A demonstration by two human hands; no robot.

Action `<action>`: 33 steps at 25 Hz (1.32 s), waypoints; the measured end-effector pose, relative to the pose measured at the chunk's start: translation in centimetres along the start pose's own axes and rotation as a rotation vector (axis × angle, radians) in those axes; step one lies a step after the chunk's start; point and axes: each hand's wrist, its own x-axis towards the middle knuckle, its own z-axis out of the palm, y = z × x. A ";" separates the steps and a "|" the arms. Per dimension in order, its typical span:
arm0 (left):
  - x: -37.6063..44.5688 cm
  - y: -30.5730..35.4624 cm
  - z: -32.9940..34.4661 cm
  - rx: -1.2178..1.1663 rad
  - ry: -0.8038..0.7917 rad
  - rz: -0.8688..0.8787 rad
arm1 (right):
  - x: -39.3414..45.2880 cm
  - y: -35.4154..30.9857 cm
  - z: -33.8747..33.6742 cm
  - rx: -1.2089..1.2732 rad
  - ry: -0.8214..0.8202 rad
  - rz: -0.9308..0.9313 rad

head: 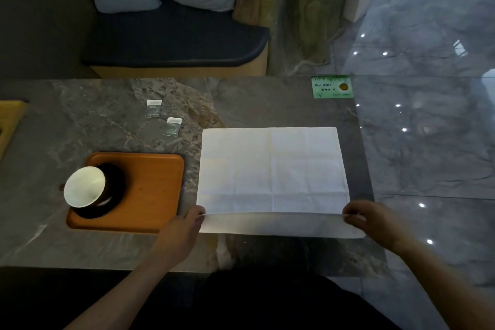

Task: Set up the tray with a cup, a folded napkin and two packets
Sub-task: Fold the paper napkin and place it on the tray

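A white napkin (272, 169) lies spread flat on the grey stone table, right of centre. My left hand (182, 228) pinches its near left corner and my right hand (372, 218) pinches its near right corner, and the near edge is lifted off the table. An orange wooden tray (155, 190) sits to the left of the napkin. On the tray's left part stands a dark cup (88, 190) with a pale inside, on a dark saucer. Two small white-and-grey packets (154, 108) (173, 126) lie on the table behind the tray.
A green card (332, 87) lies at the table's far right corner. A wooden object (9, 120) shows at the left edge. Behind the table is a dark bench (174, 40) with two grey cushions. Glossy floor lies to the right.
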 end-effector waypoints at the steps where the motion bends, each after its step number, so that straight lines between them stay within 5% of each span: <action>1: 0.5 0.1 -0.3 -0.035 0.014 0.004 | 0.4 -0.1 -0.5 0.038 0.039 0.015; 10: 5.9 -0.7 -2.2 -0.342 0.103 -0.052 | 4.8 -0.8 -4.9 0.256 0.216 0.068; 33: 19.8 -2.0 -2.8 -0.864 0.238 -0.527 | 16.3 0.2 -6.8 0.756 0.283 0.295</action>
